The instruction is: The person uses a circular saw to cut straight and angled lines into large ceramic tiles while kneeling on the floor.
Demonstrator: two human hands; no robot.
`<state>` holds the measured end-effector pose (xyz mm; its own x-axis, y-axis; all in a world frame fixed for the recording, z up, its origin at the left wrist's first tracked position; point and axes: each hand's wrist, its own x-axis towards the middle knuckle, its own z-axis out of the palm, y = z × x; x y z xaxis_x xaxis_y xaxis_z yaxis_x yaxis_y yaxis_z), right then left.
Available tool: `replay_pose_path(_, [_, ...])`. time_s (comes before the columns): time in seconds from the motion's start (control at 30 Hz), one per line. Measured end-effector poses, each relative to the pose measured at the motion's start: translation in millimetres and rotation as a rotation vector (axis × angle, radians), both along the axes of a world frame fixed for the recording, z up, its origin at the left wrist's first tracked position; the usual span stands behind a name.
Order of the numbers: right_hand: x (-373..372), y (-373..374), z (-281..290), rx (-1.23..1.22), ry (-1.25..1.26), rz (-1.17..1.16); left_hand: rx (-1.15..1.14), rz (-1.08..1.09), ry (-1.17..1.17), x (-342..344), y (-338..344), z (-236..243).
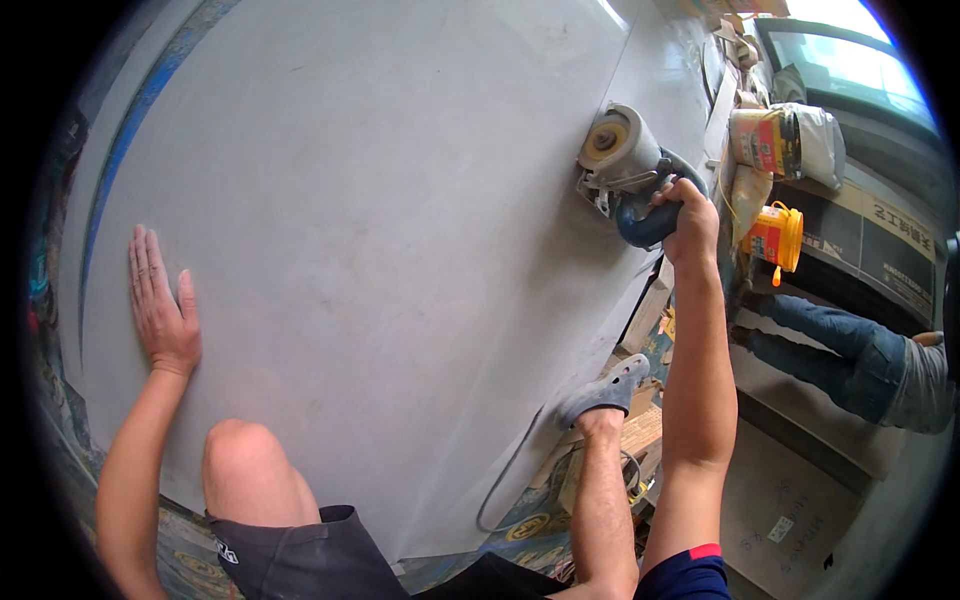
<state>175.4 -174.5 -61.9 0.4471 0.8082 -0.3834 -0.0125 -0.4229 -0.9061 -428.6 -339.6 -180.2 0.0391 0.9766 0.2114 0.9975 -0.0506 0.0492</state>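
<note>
Cutter (628, 165) gripped in right hand (690, 222) at slab (400, 180) edge; left hand (160, 305) fingers flat, released, pressing slab.

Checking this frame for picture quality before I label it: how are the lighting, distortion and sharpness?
Head view: soft daylight, overexposed at the window top right; fisheye bends the large grey slab edges and blackens the corners; right hand on the cutting tool and flat left hand are reasonably sharp.
</note>
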Motion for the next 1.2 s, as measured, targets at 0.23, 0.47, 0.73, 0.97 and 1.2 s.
replay_pose_path(0.23, [-5,-2,0,0.015,-0.024,-0.015,0.002,0.003,0.008,1,0,1])
replay_pose_path(0.47, [-7,-4,-1,0.026,-0.054,-0.015,-0.004,0.011,0.007,0,-2,5])
replay_pose_path(0.73, [-16,-9,2,0.025,-0.024,-0.027,0.003,0.007,-0.013,1,-1,4])
replay_pose_path(0.97, [-12,-12,0,0.029,-0.02,-0.017,0.007,0.003,-0.003,0,0,5])
replay_pose_path(1.2, [-12,-14,2,0.032,-0.054,-0.015,0.009,0.004,-0.001,-1,2,7])
